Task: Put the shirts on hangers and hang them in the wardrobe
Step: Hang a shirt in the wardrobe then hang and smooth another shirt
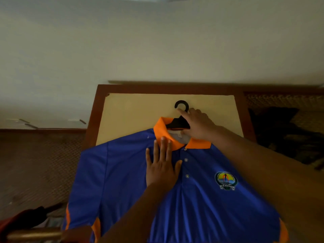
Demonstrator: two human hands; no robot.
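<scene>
The blue polo shirt with an orange collar and a round chest badge lies face up, spread across a pale tabletop with a dark wooden frame. A black plastic hanger already sits inside the neck opening: its hook and upper shoulders stick out above the collar, pointing away from the person, while the rest is hidden under the fabric. So the first step looks nearly done for this shirt; whether the hanger's arms sit properly in both shoulders cannot be told. Hanging is still left, and no wardrobe rail shows in the head view.

The left hand lies flat on the shirt's chest, just beside the button placket, with straight fingers whose tips reach onto the collar, pressing the cloth down. The right hand is at the collar opening, covering the hanger's right shoulder, its index finger stretched up to touch the base of the hook; whether its thumb pinches the hanger or the collar is unclear. A dark heap of other clothing lies to the right, well apart from the hands.
</scene>
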